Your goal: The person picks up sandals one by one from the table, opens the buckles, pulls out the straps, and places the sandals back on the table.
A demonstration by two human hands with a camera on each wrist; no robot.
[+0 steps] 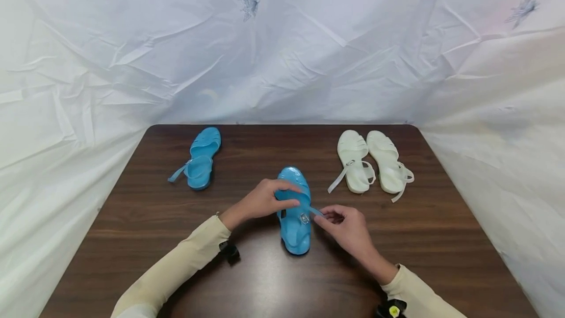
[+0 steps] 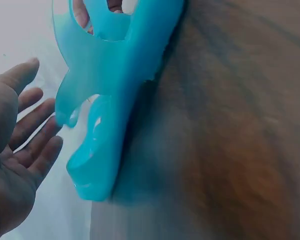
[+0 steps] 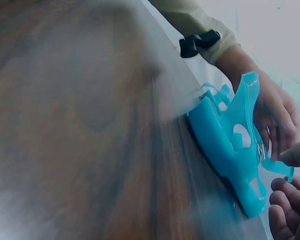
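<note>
A blue jelly sandal (image 1: 295, 240) lies on the table in front of me, toe pointing away. Its metal buckle (image 1: 304, 218) is on the right side, and the ankle strap's free end (image 1: 315, 211) sticks out past it. My right hand (image 1: 348, 227) pinches that strap end between thumb and fingertips, also visible in the right wrist view, where the strap (image 3: 277, 166) bends toward the thumb. Over the sandal's left side is my left hand (image 1: 267, 198), fingers extended across the upper. The left wrist view shows these fingers (image 2: 37, 120) spread, holding nothing.
A second blue sandal (image 1: 200, 160) lies at the back left, its strap loose. Two white sandals (image 1: 351, 148) stand side by side at the back right with straps hanging out. White printed cloth (image 1: 282, 63) hangs behind and beside the dark wooden table (image 1: 145, 229).
</note>
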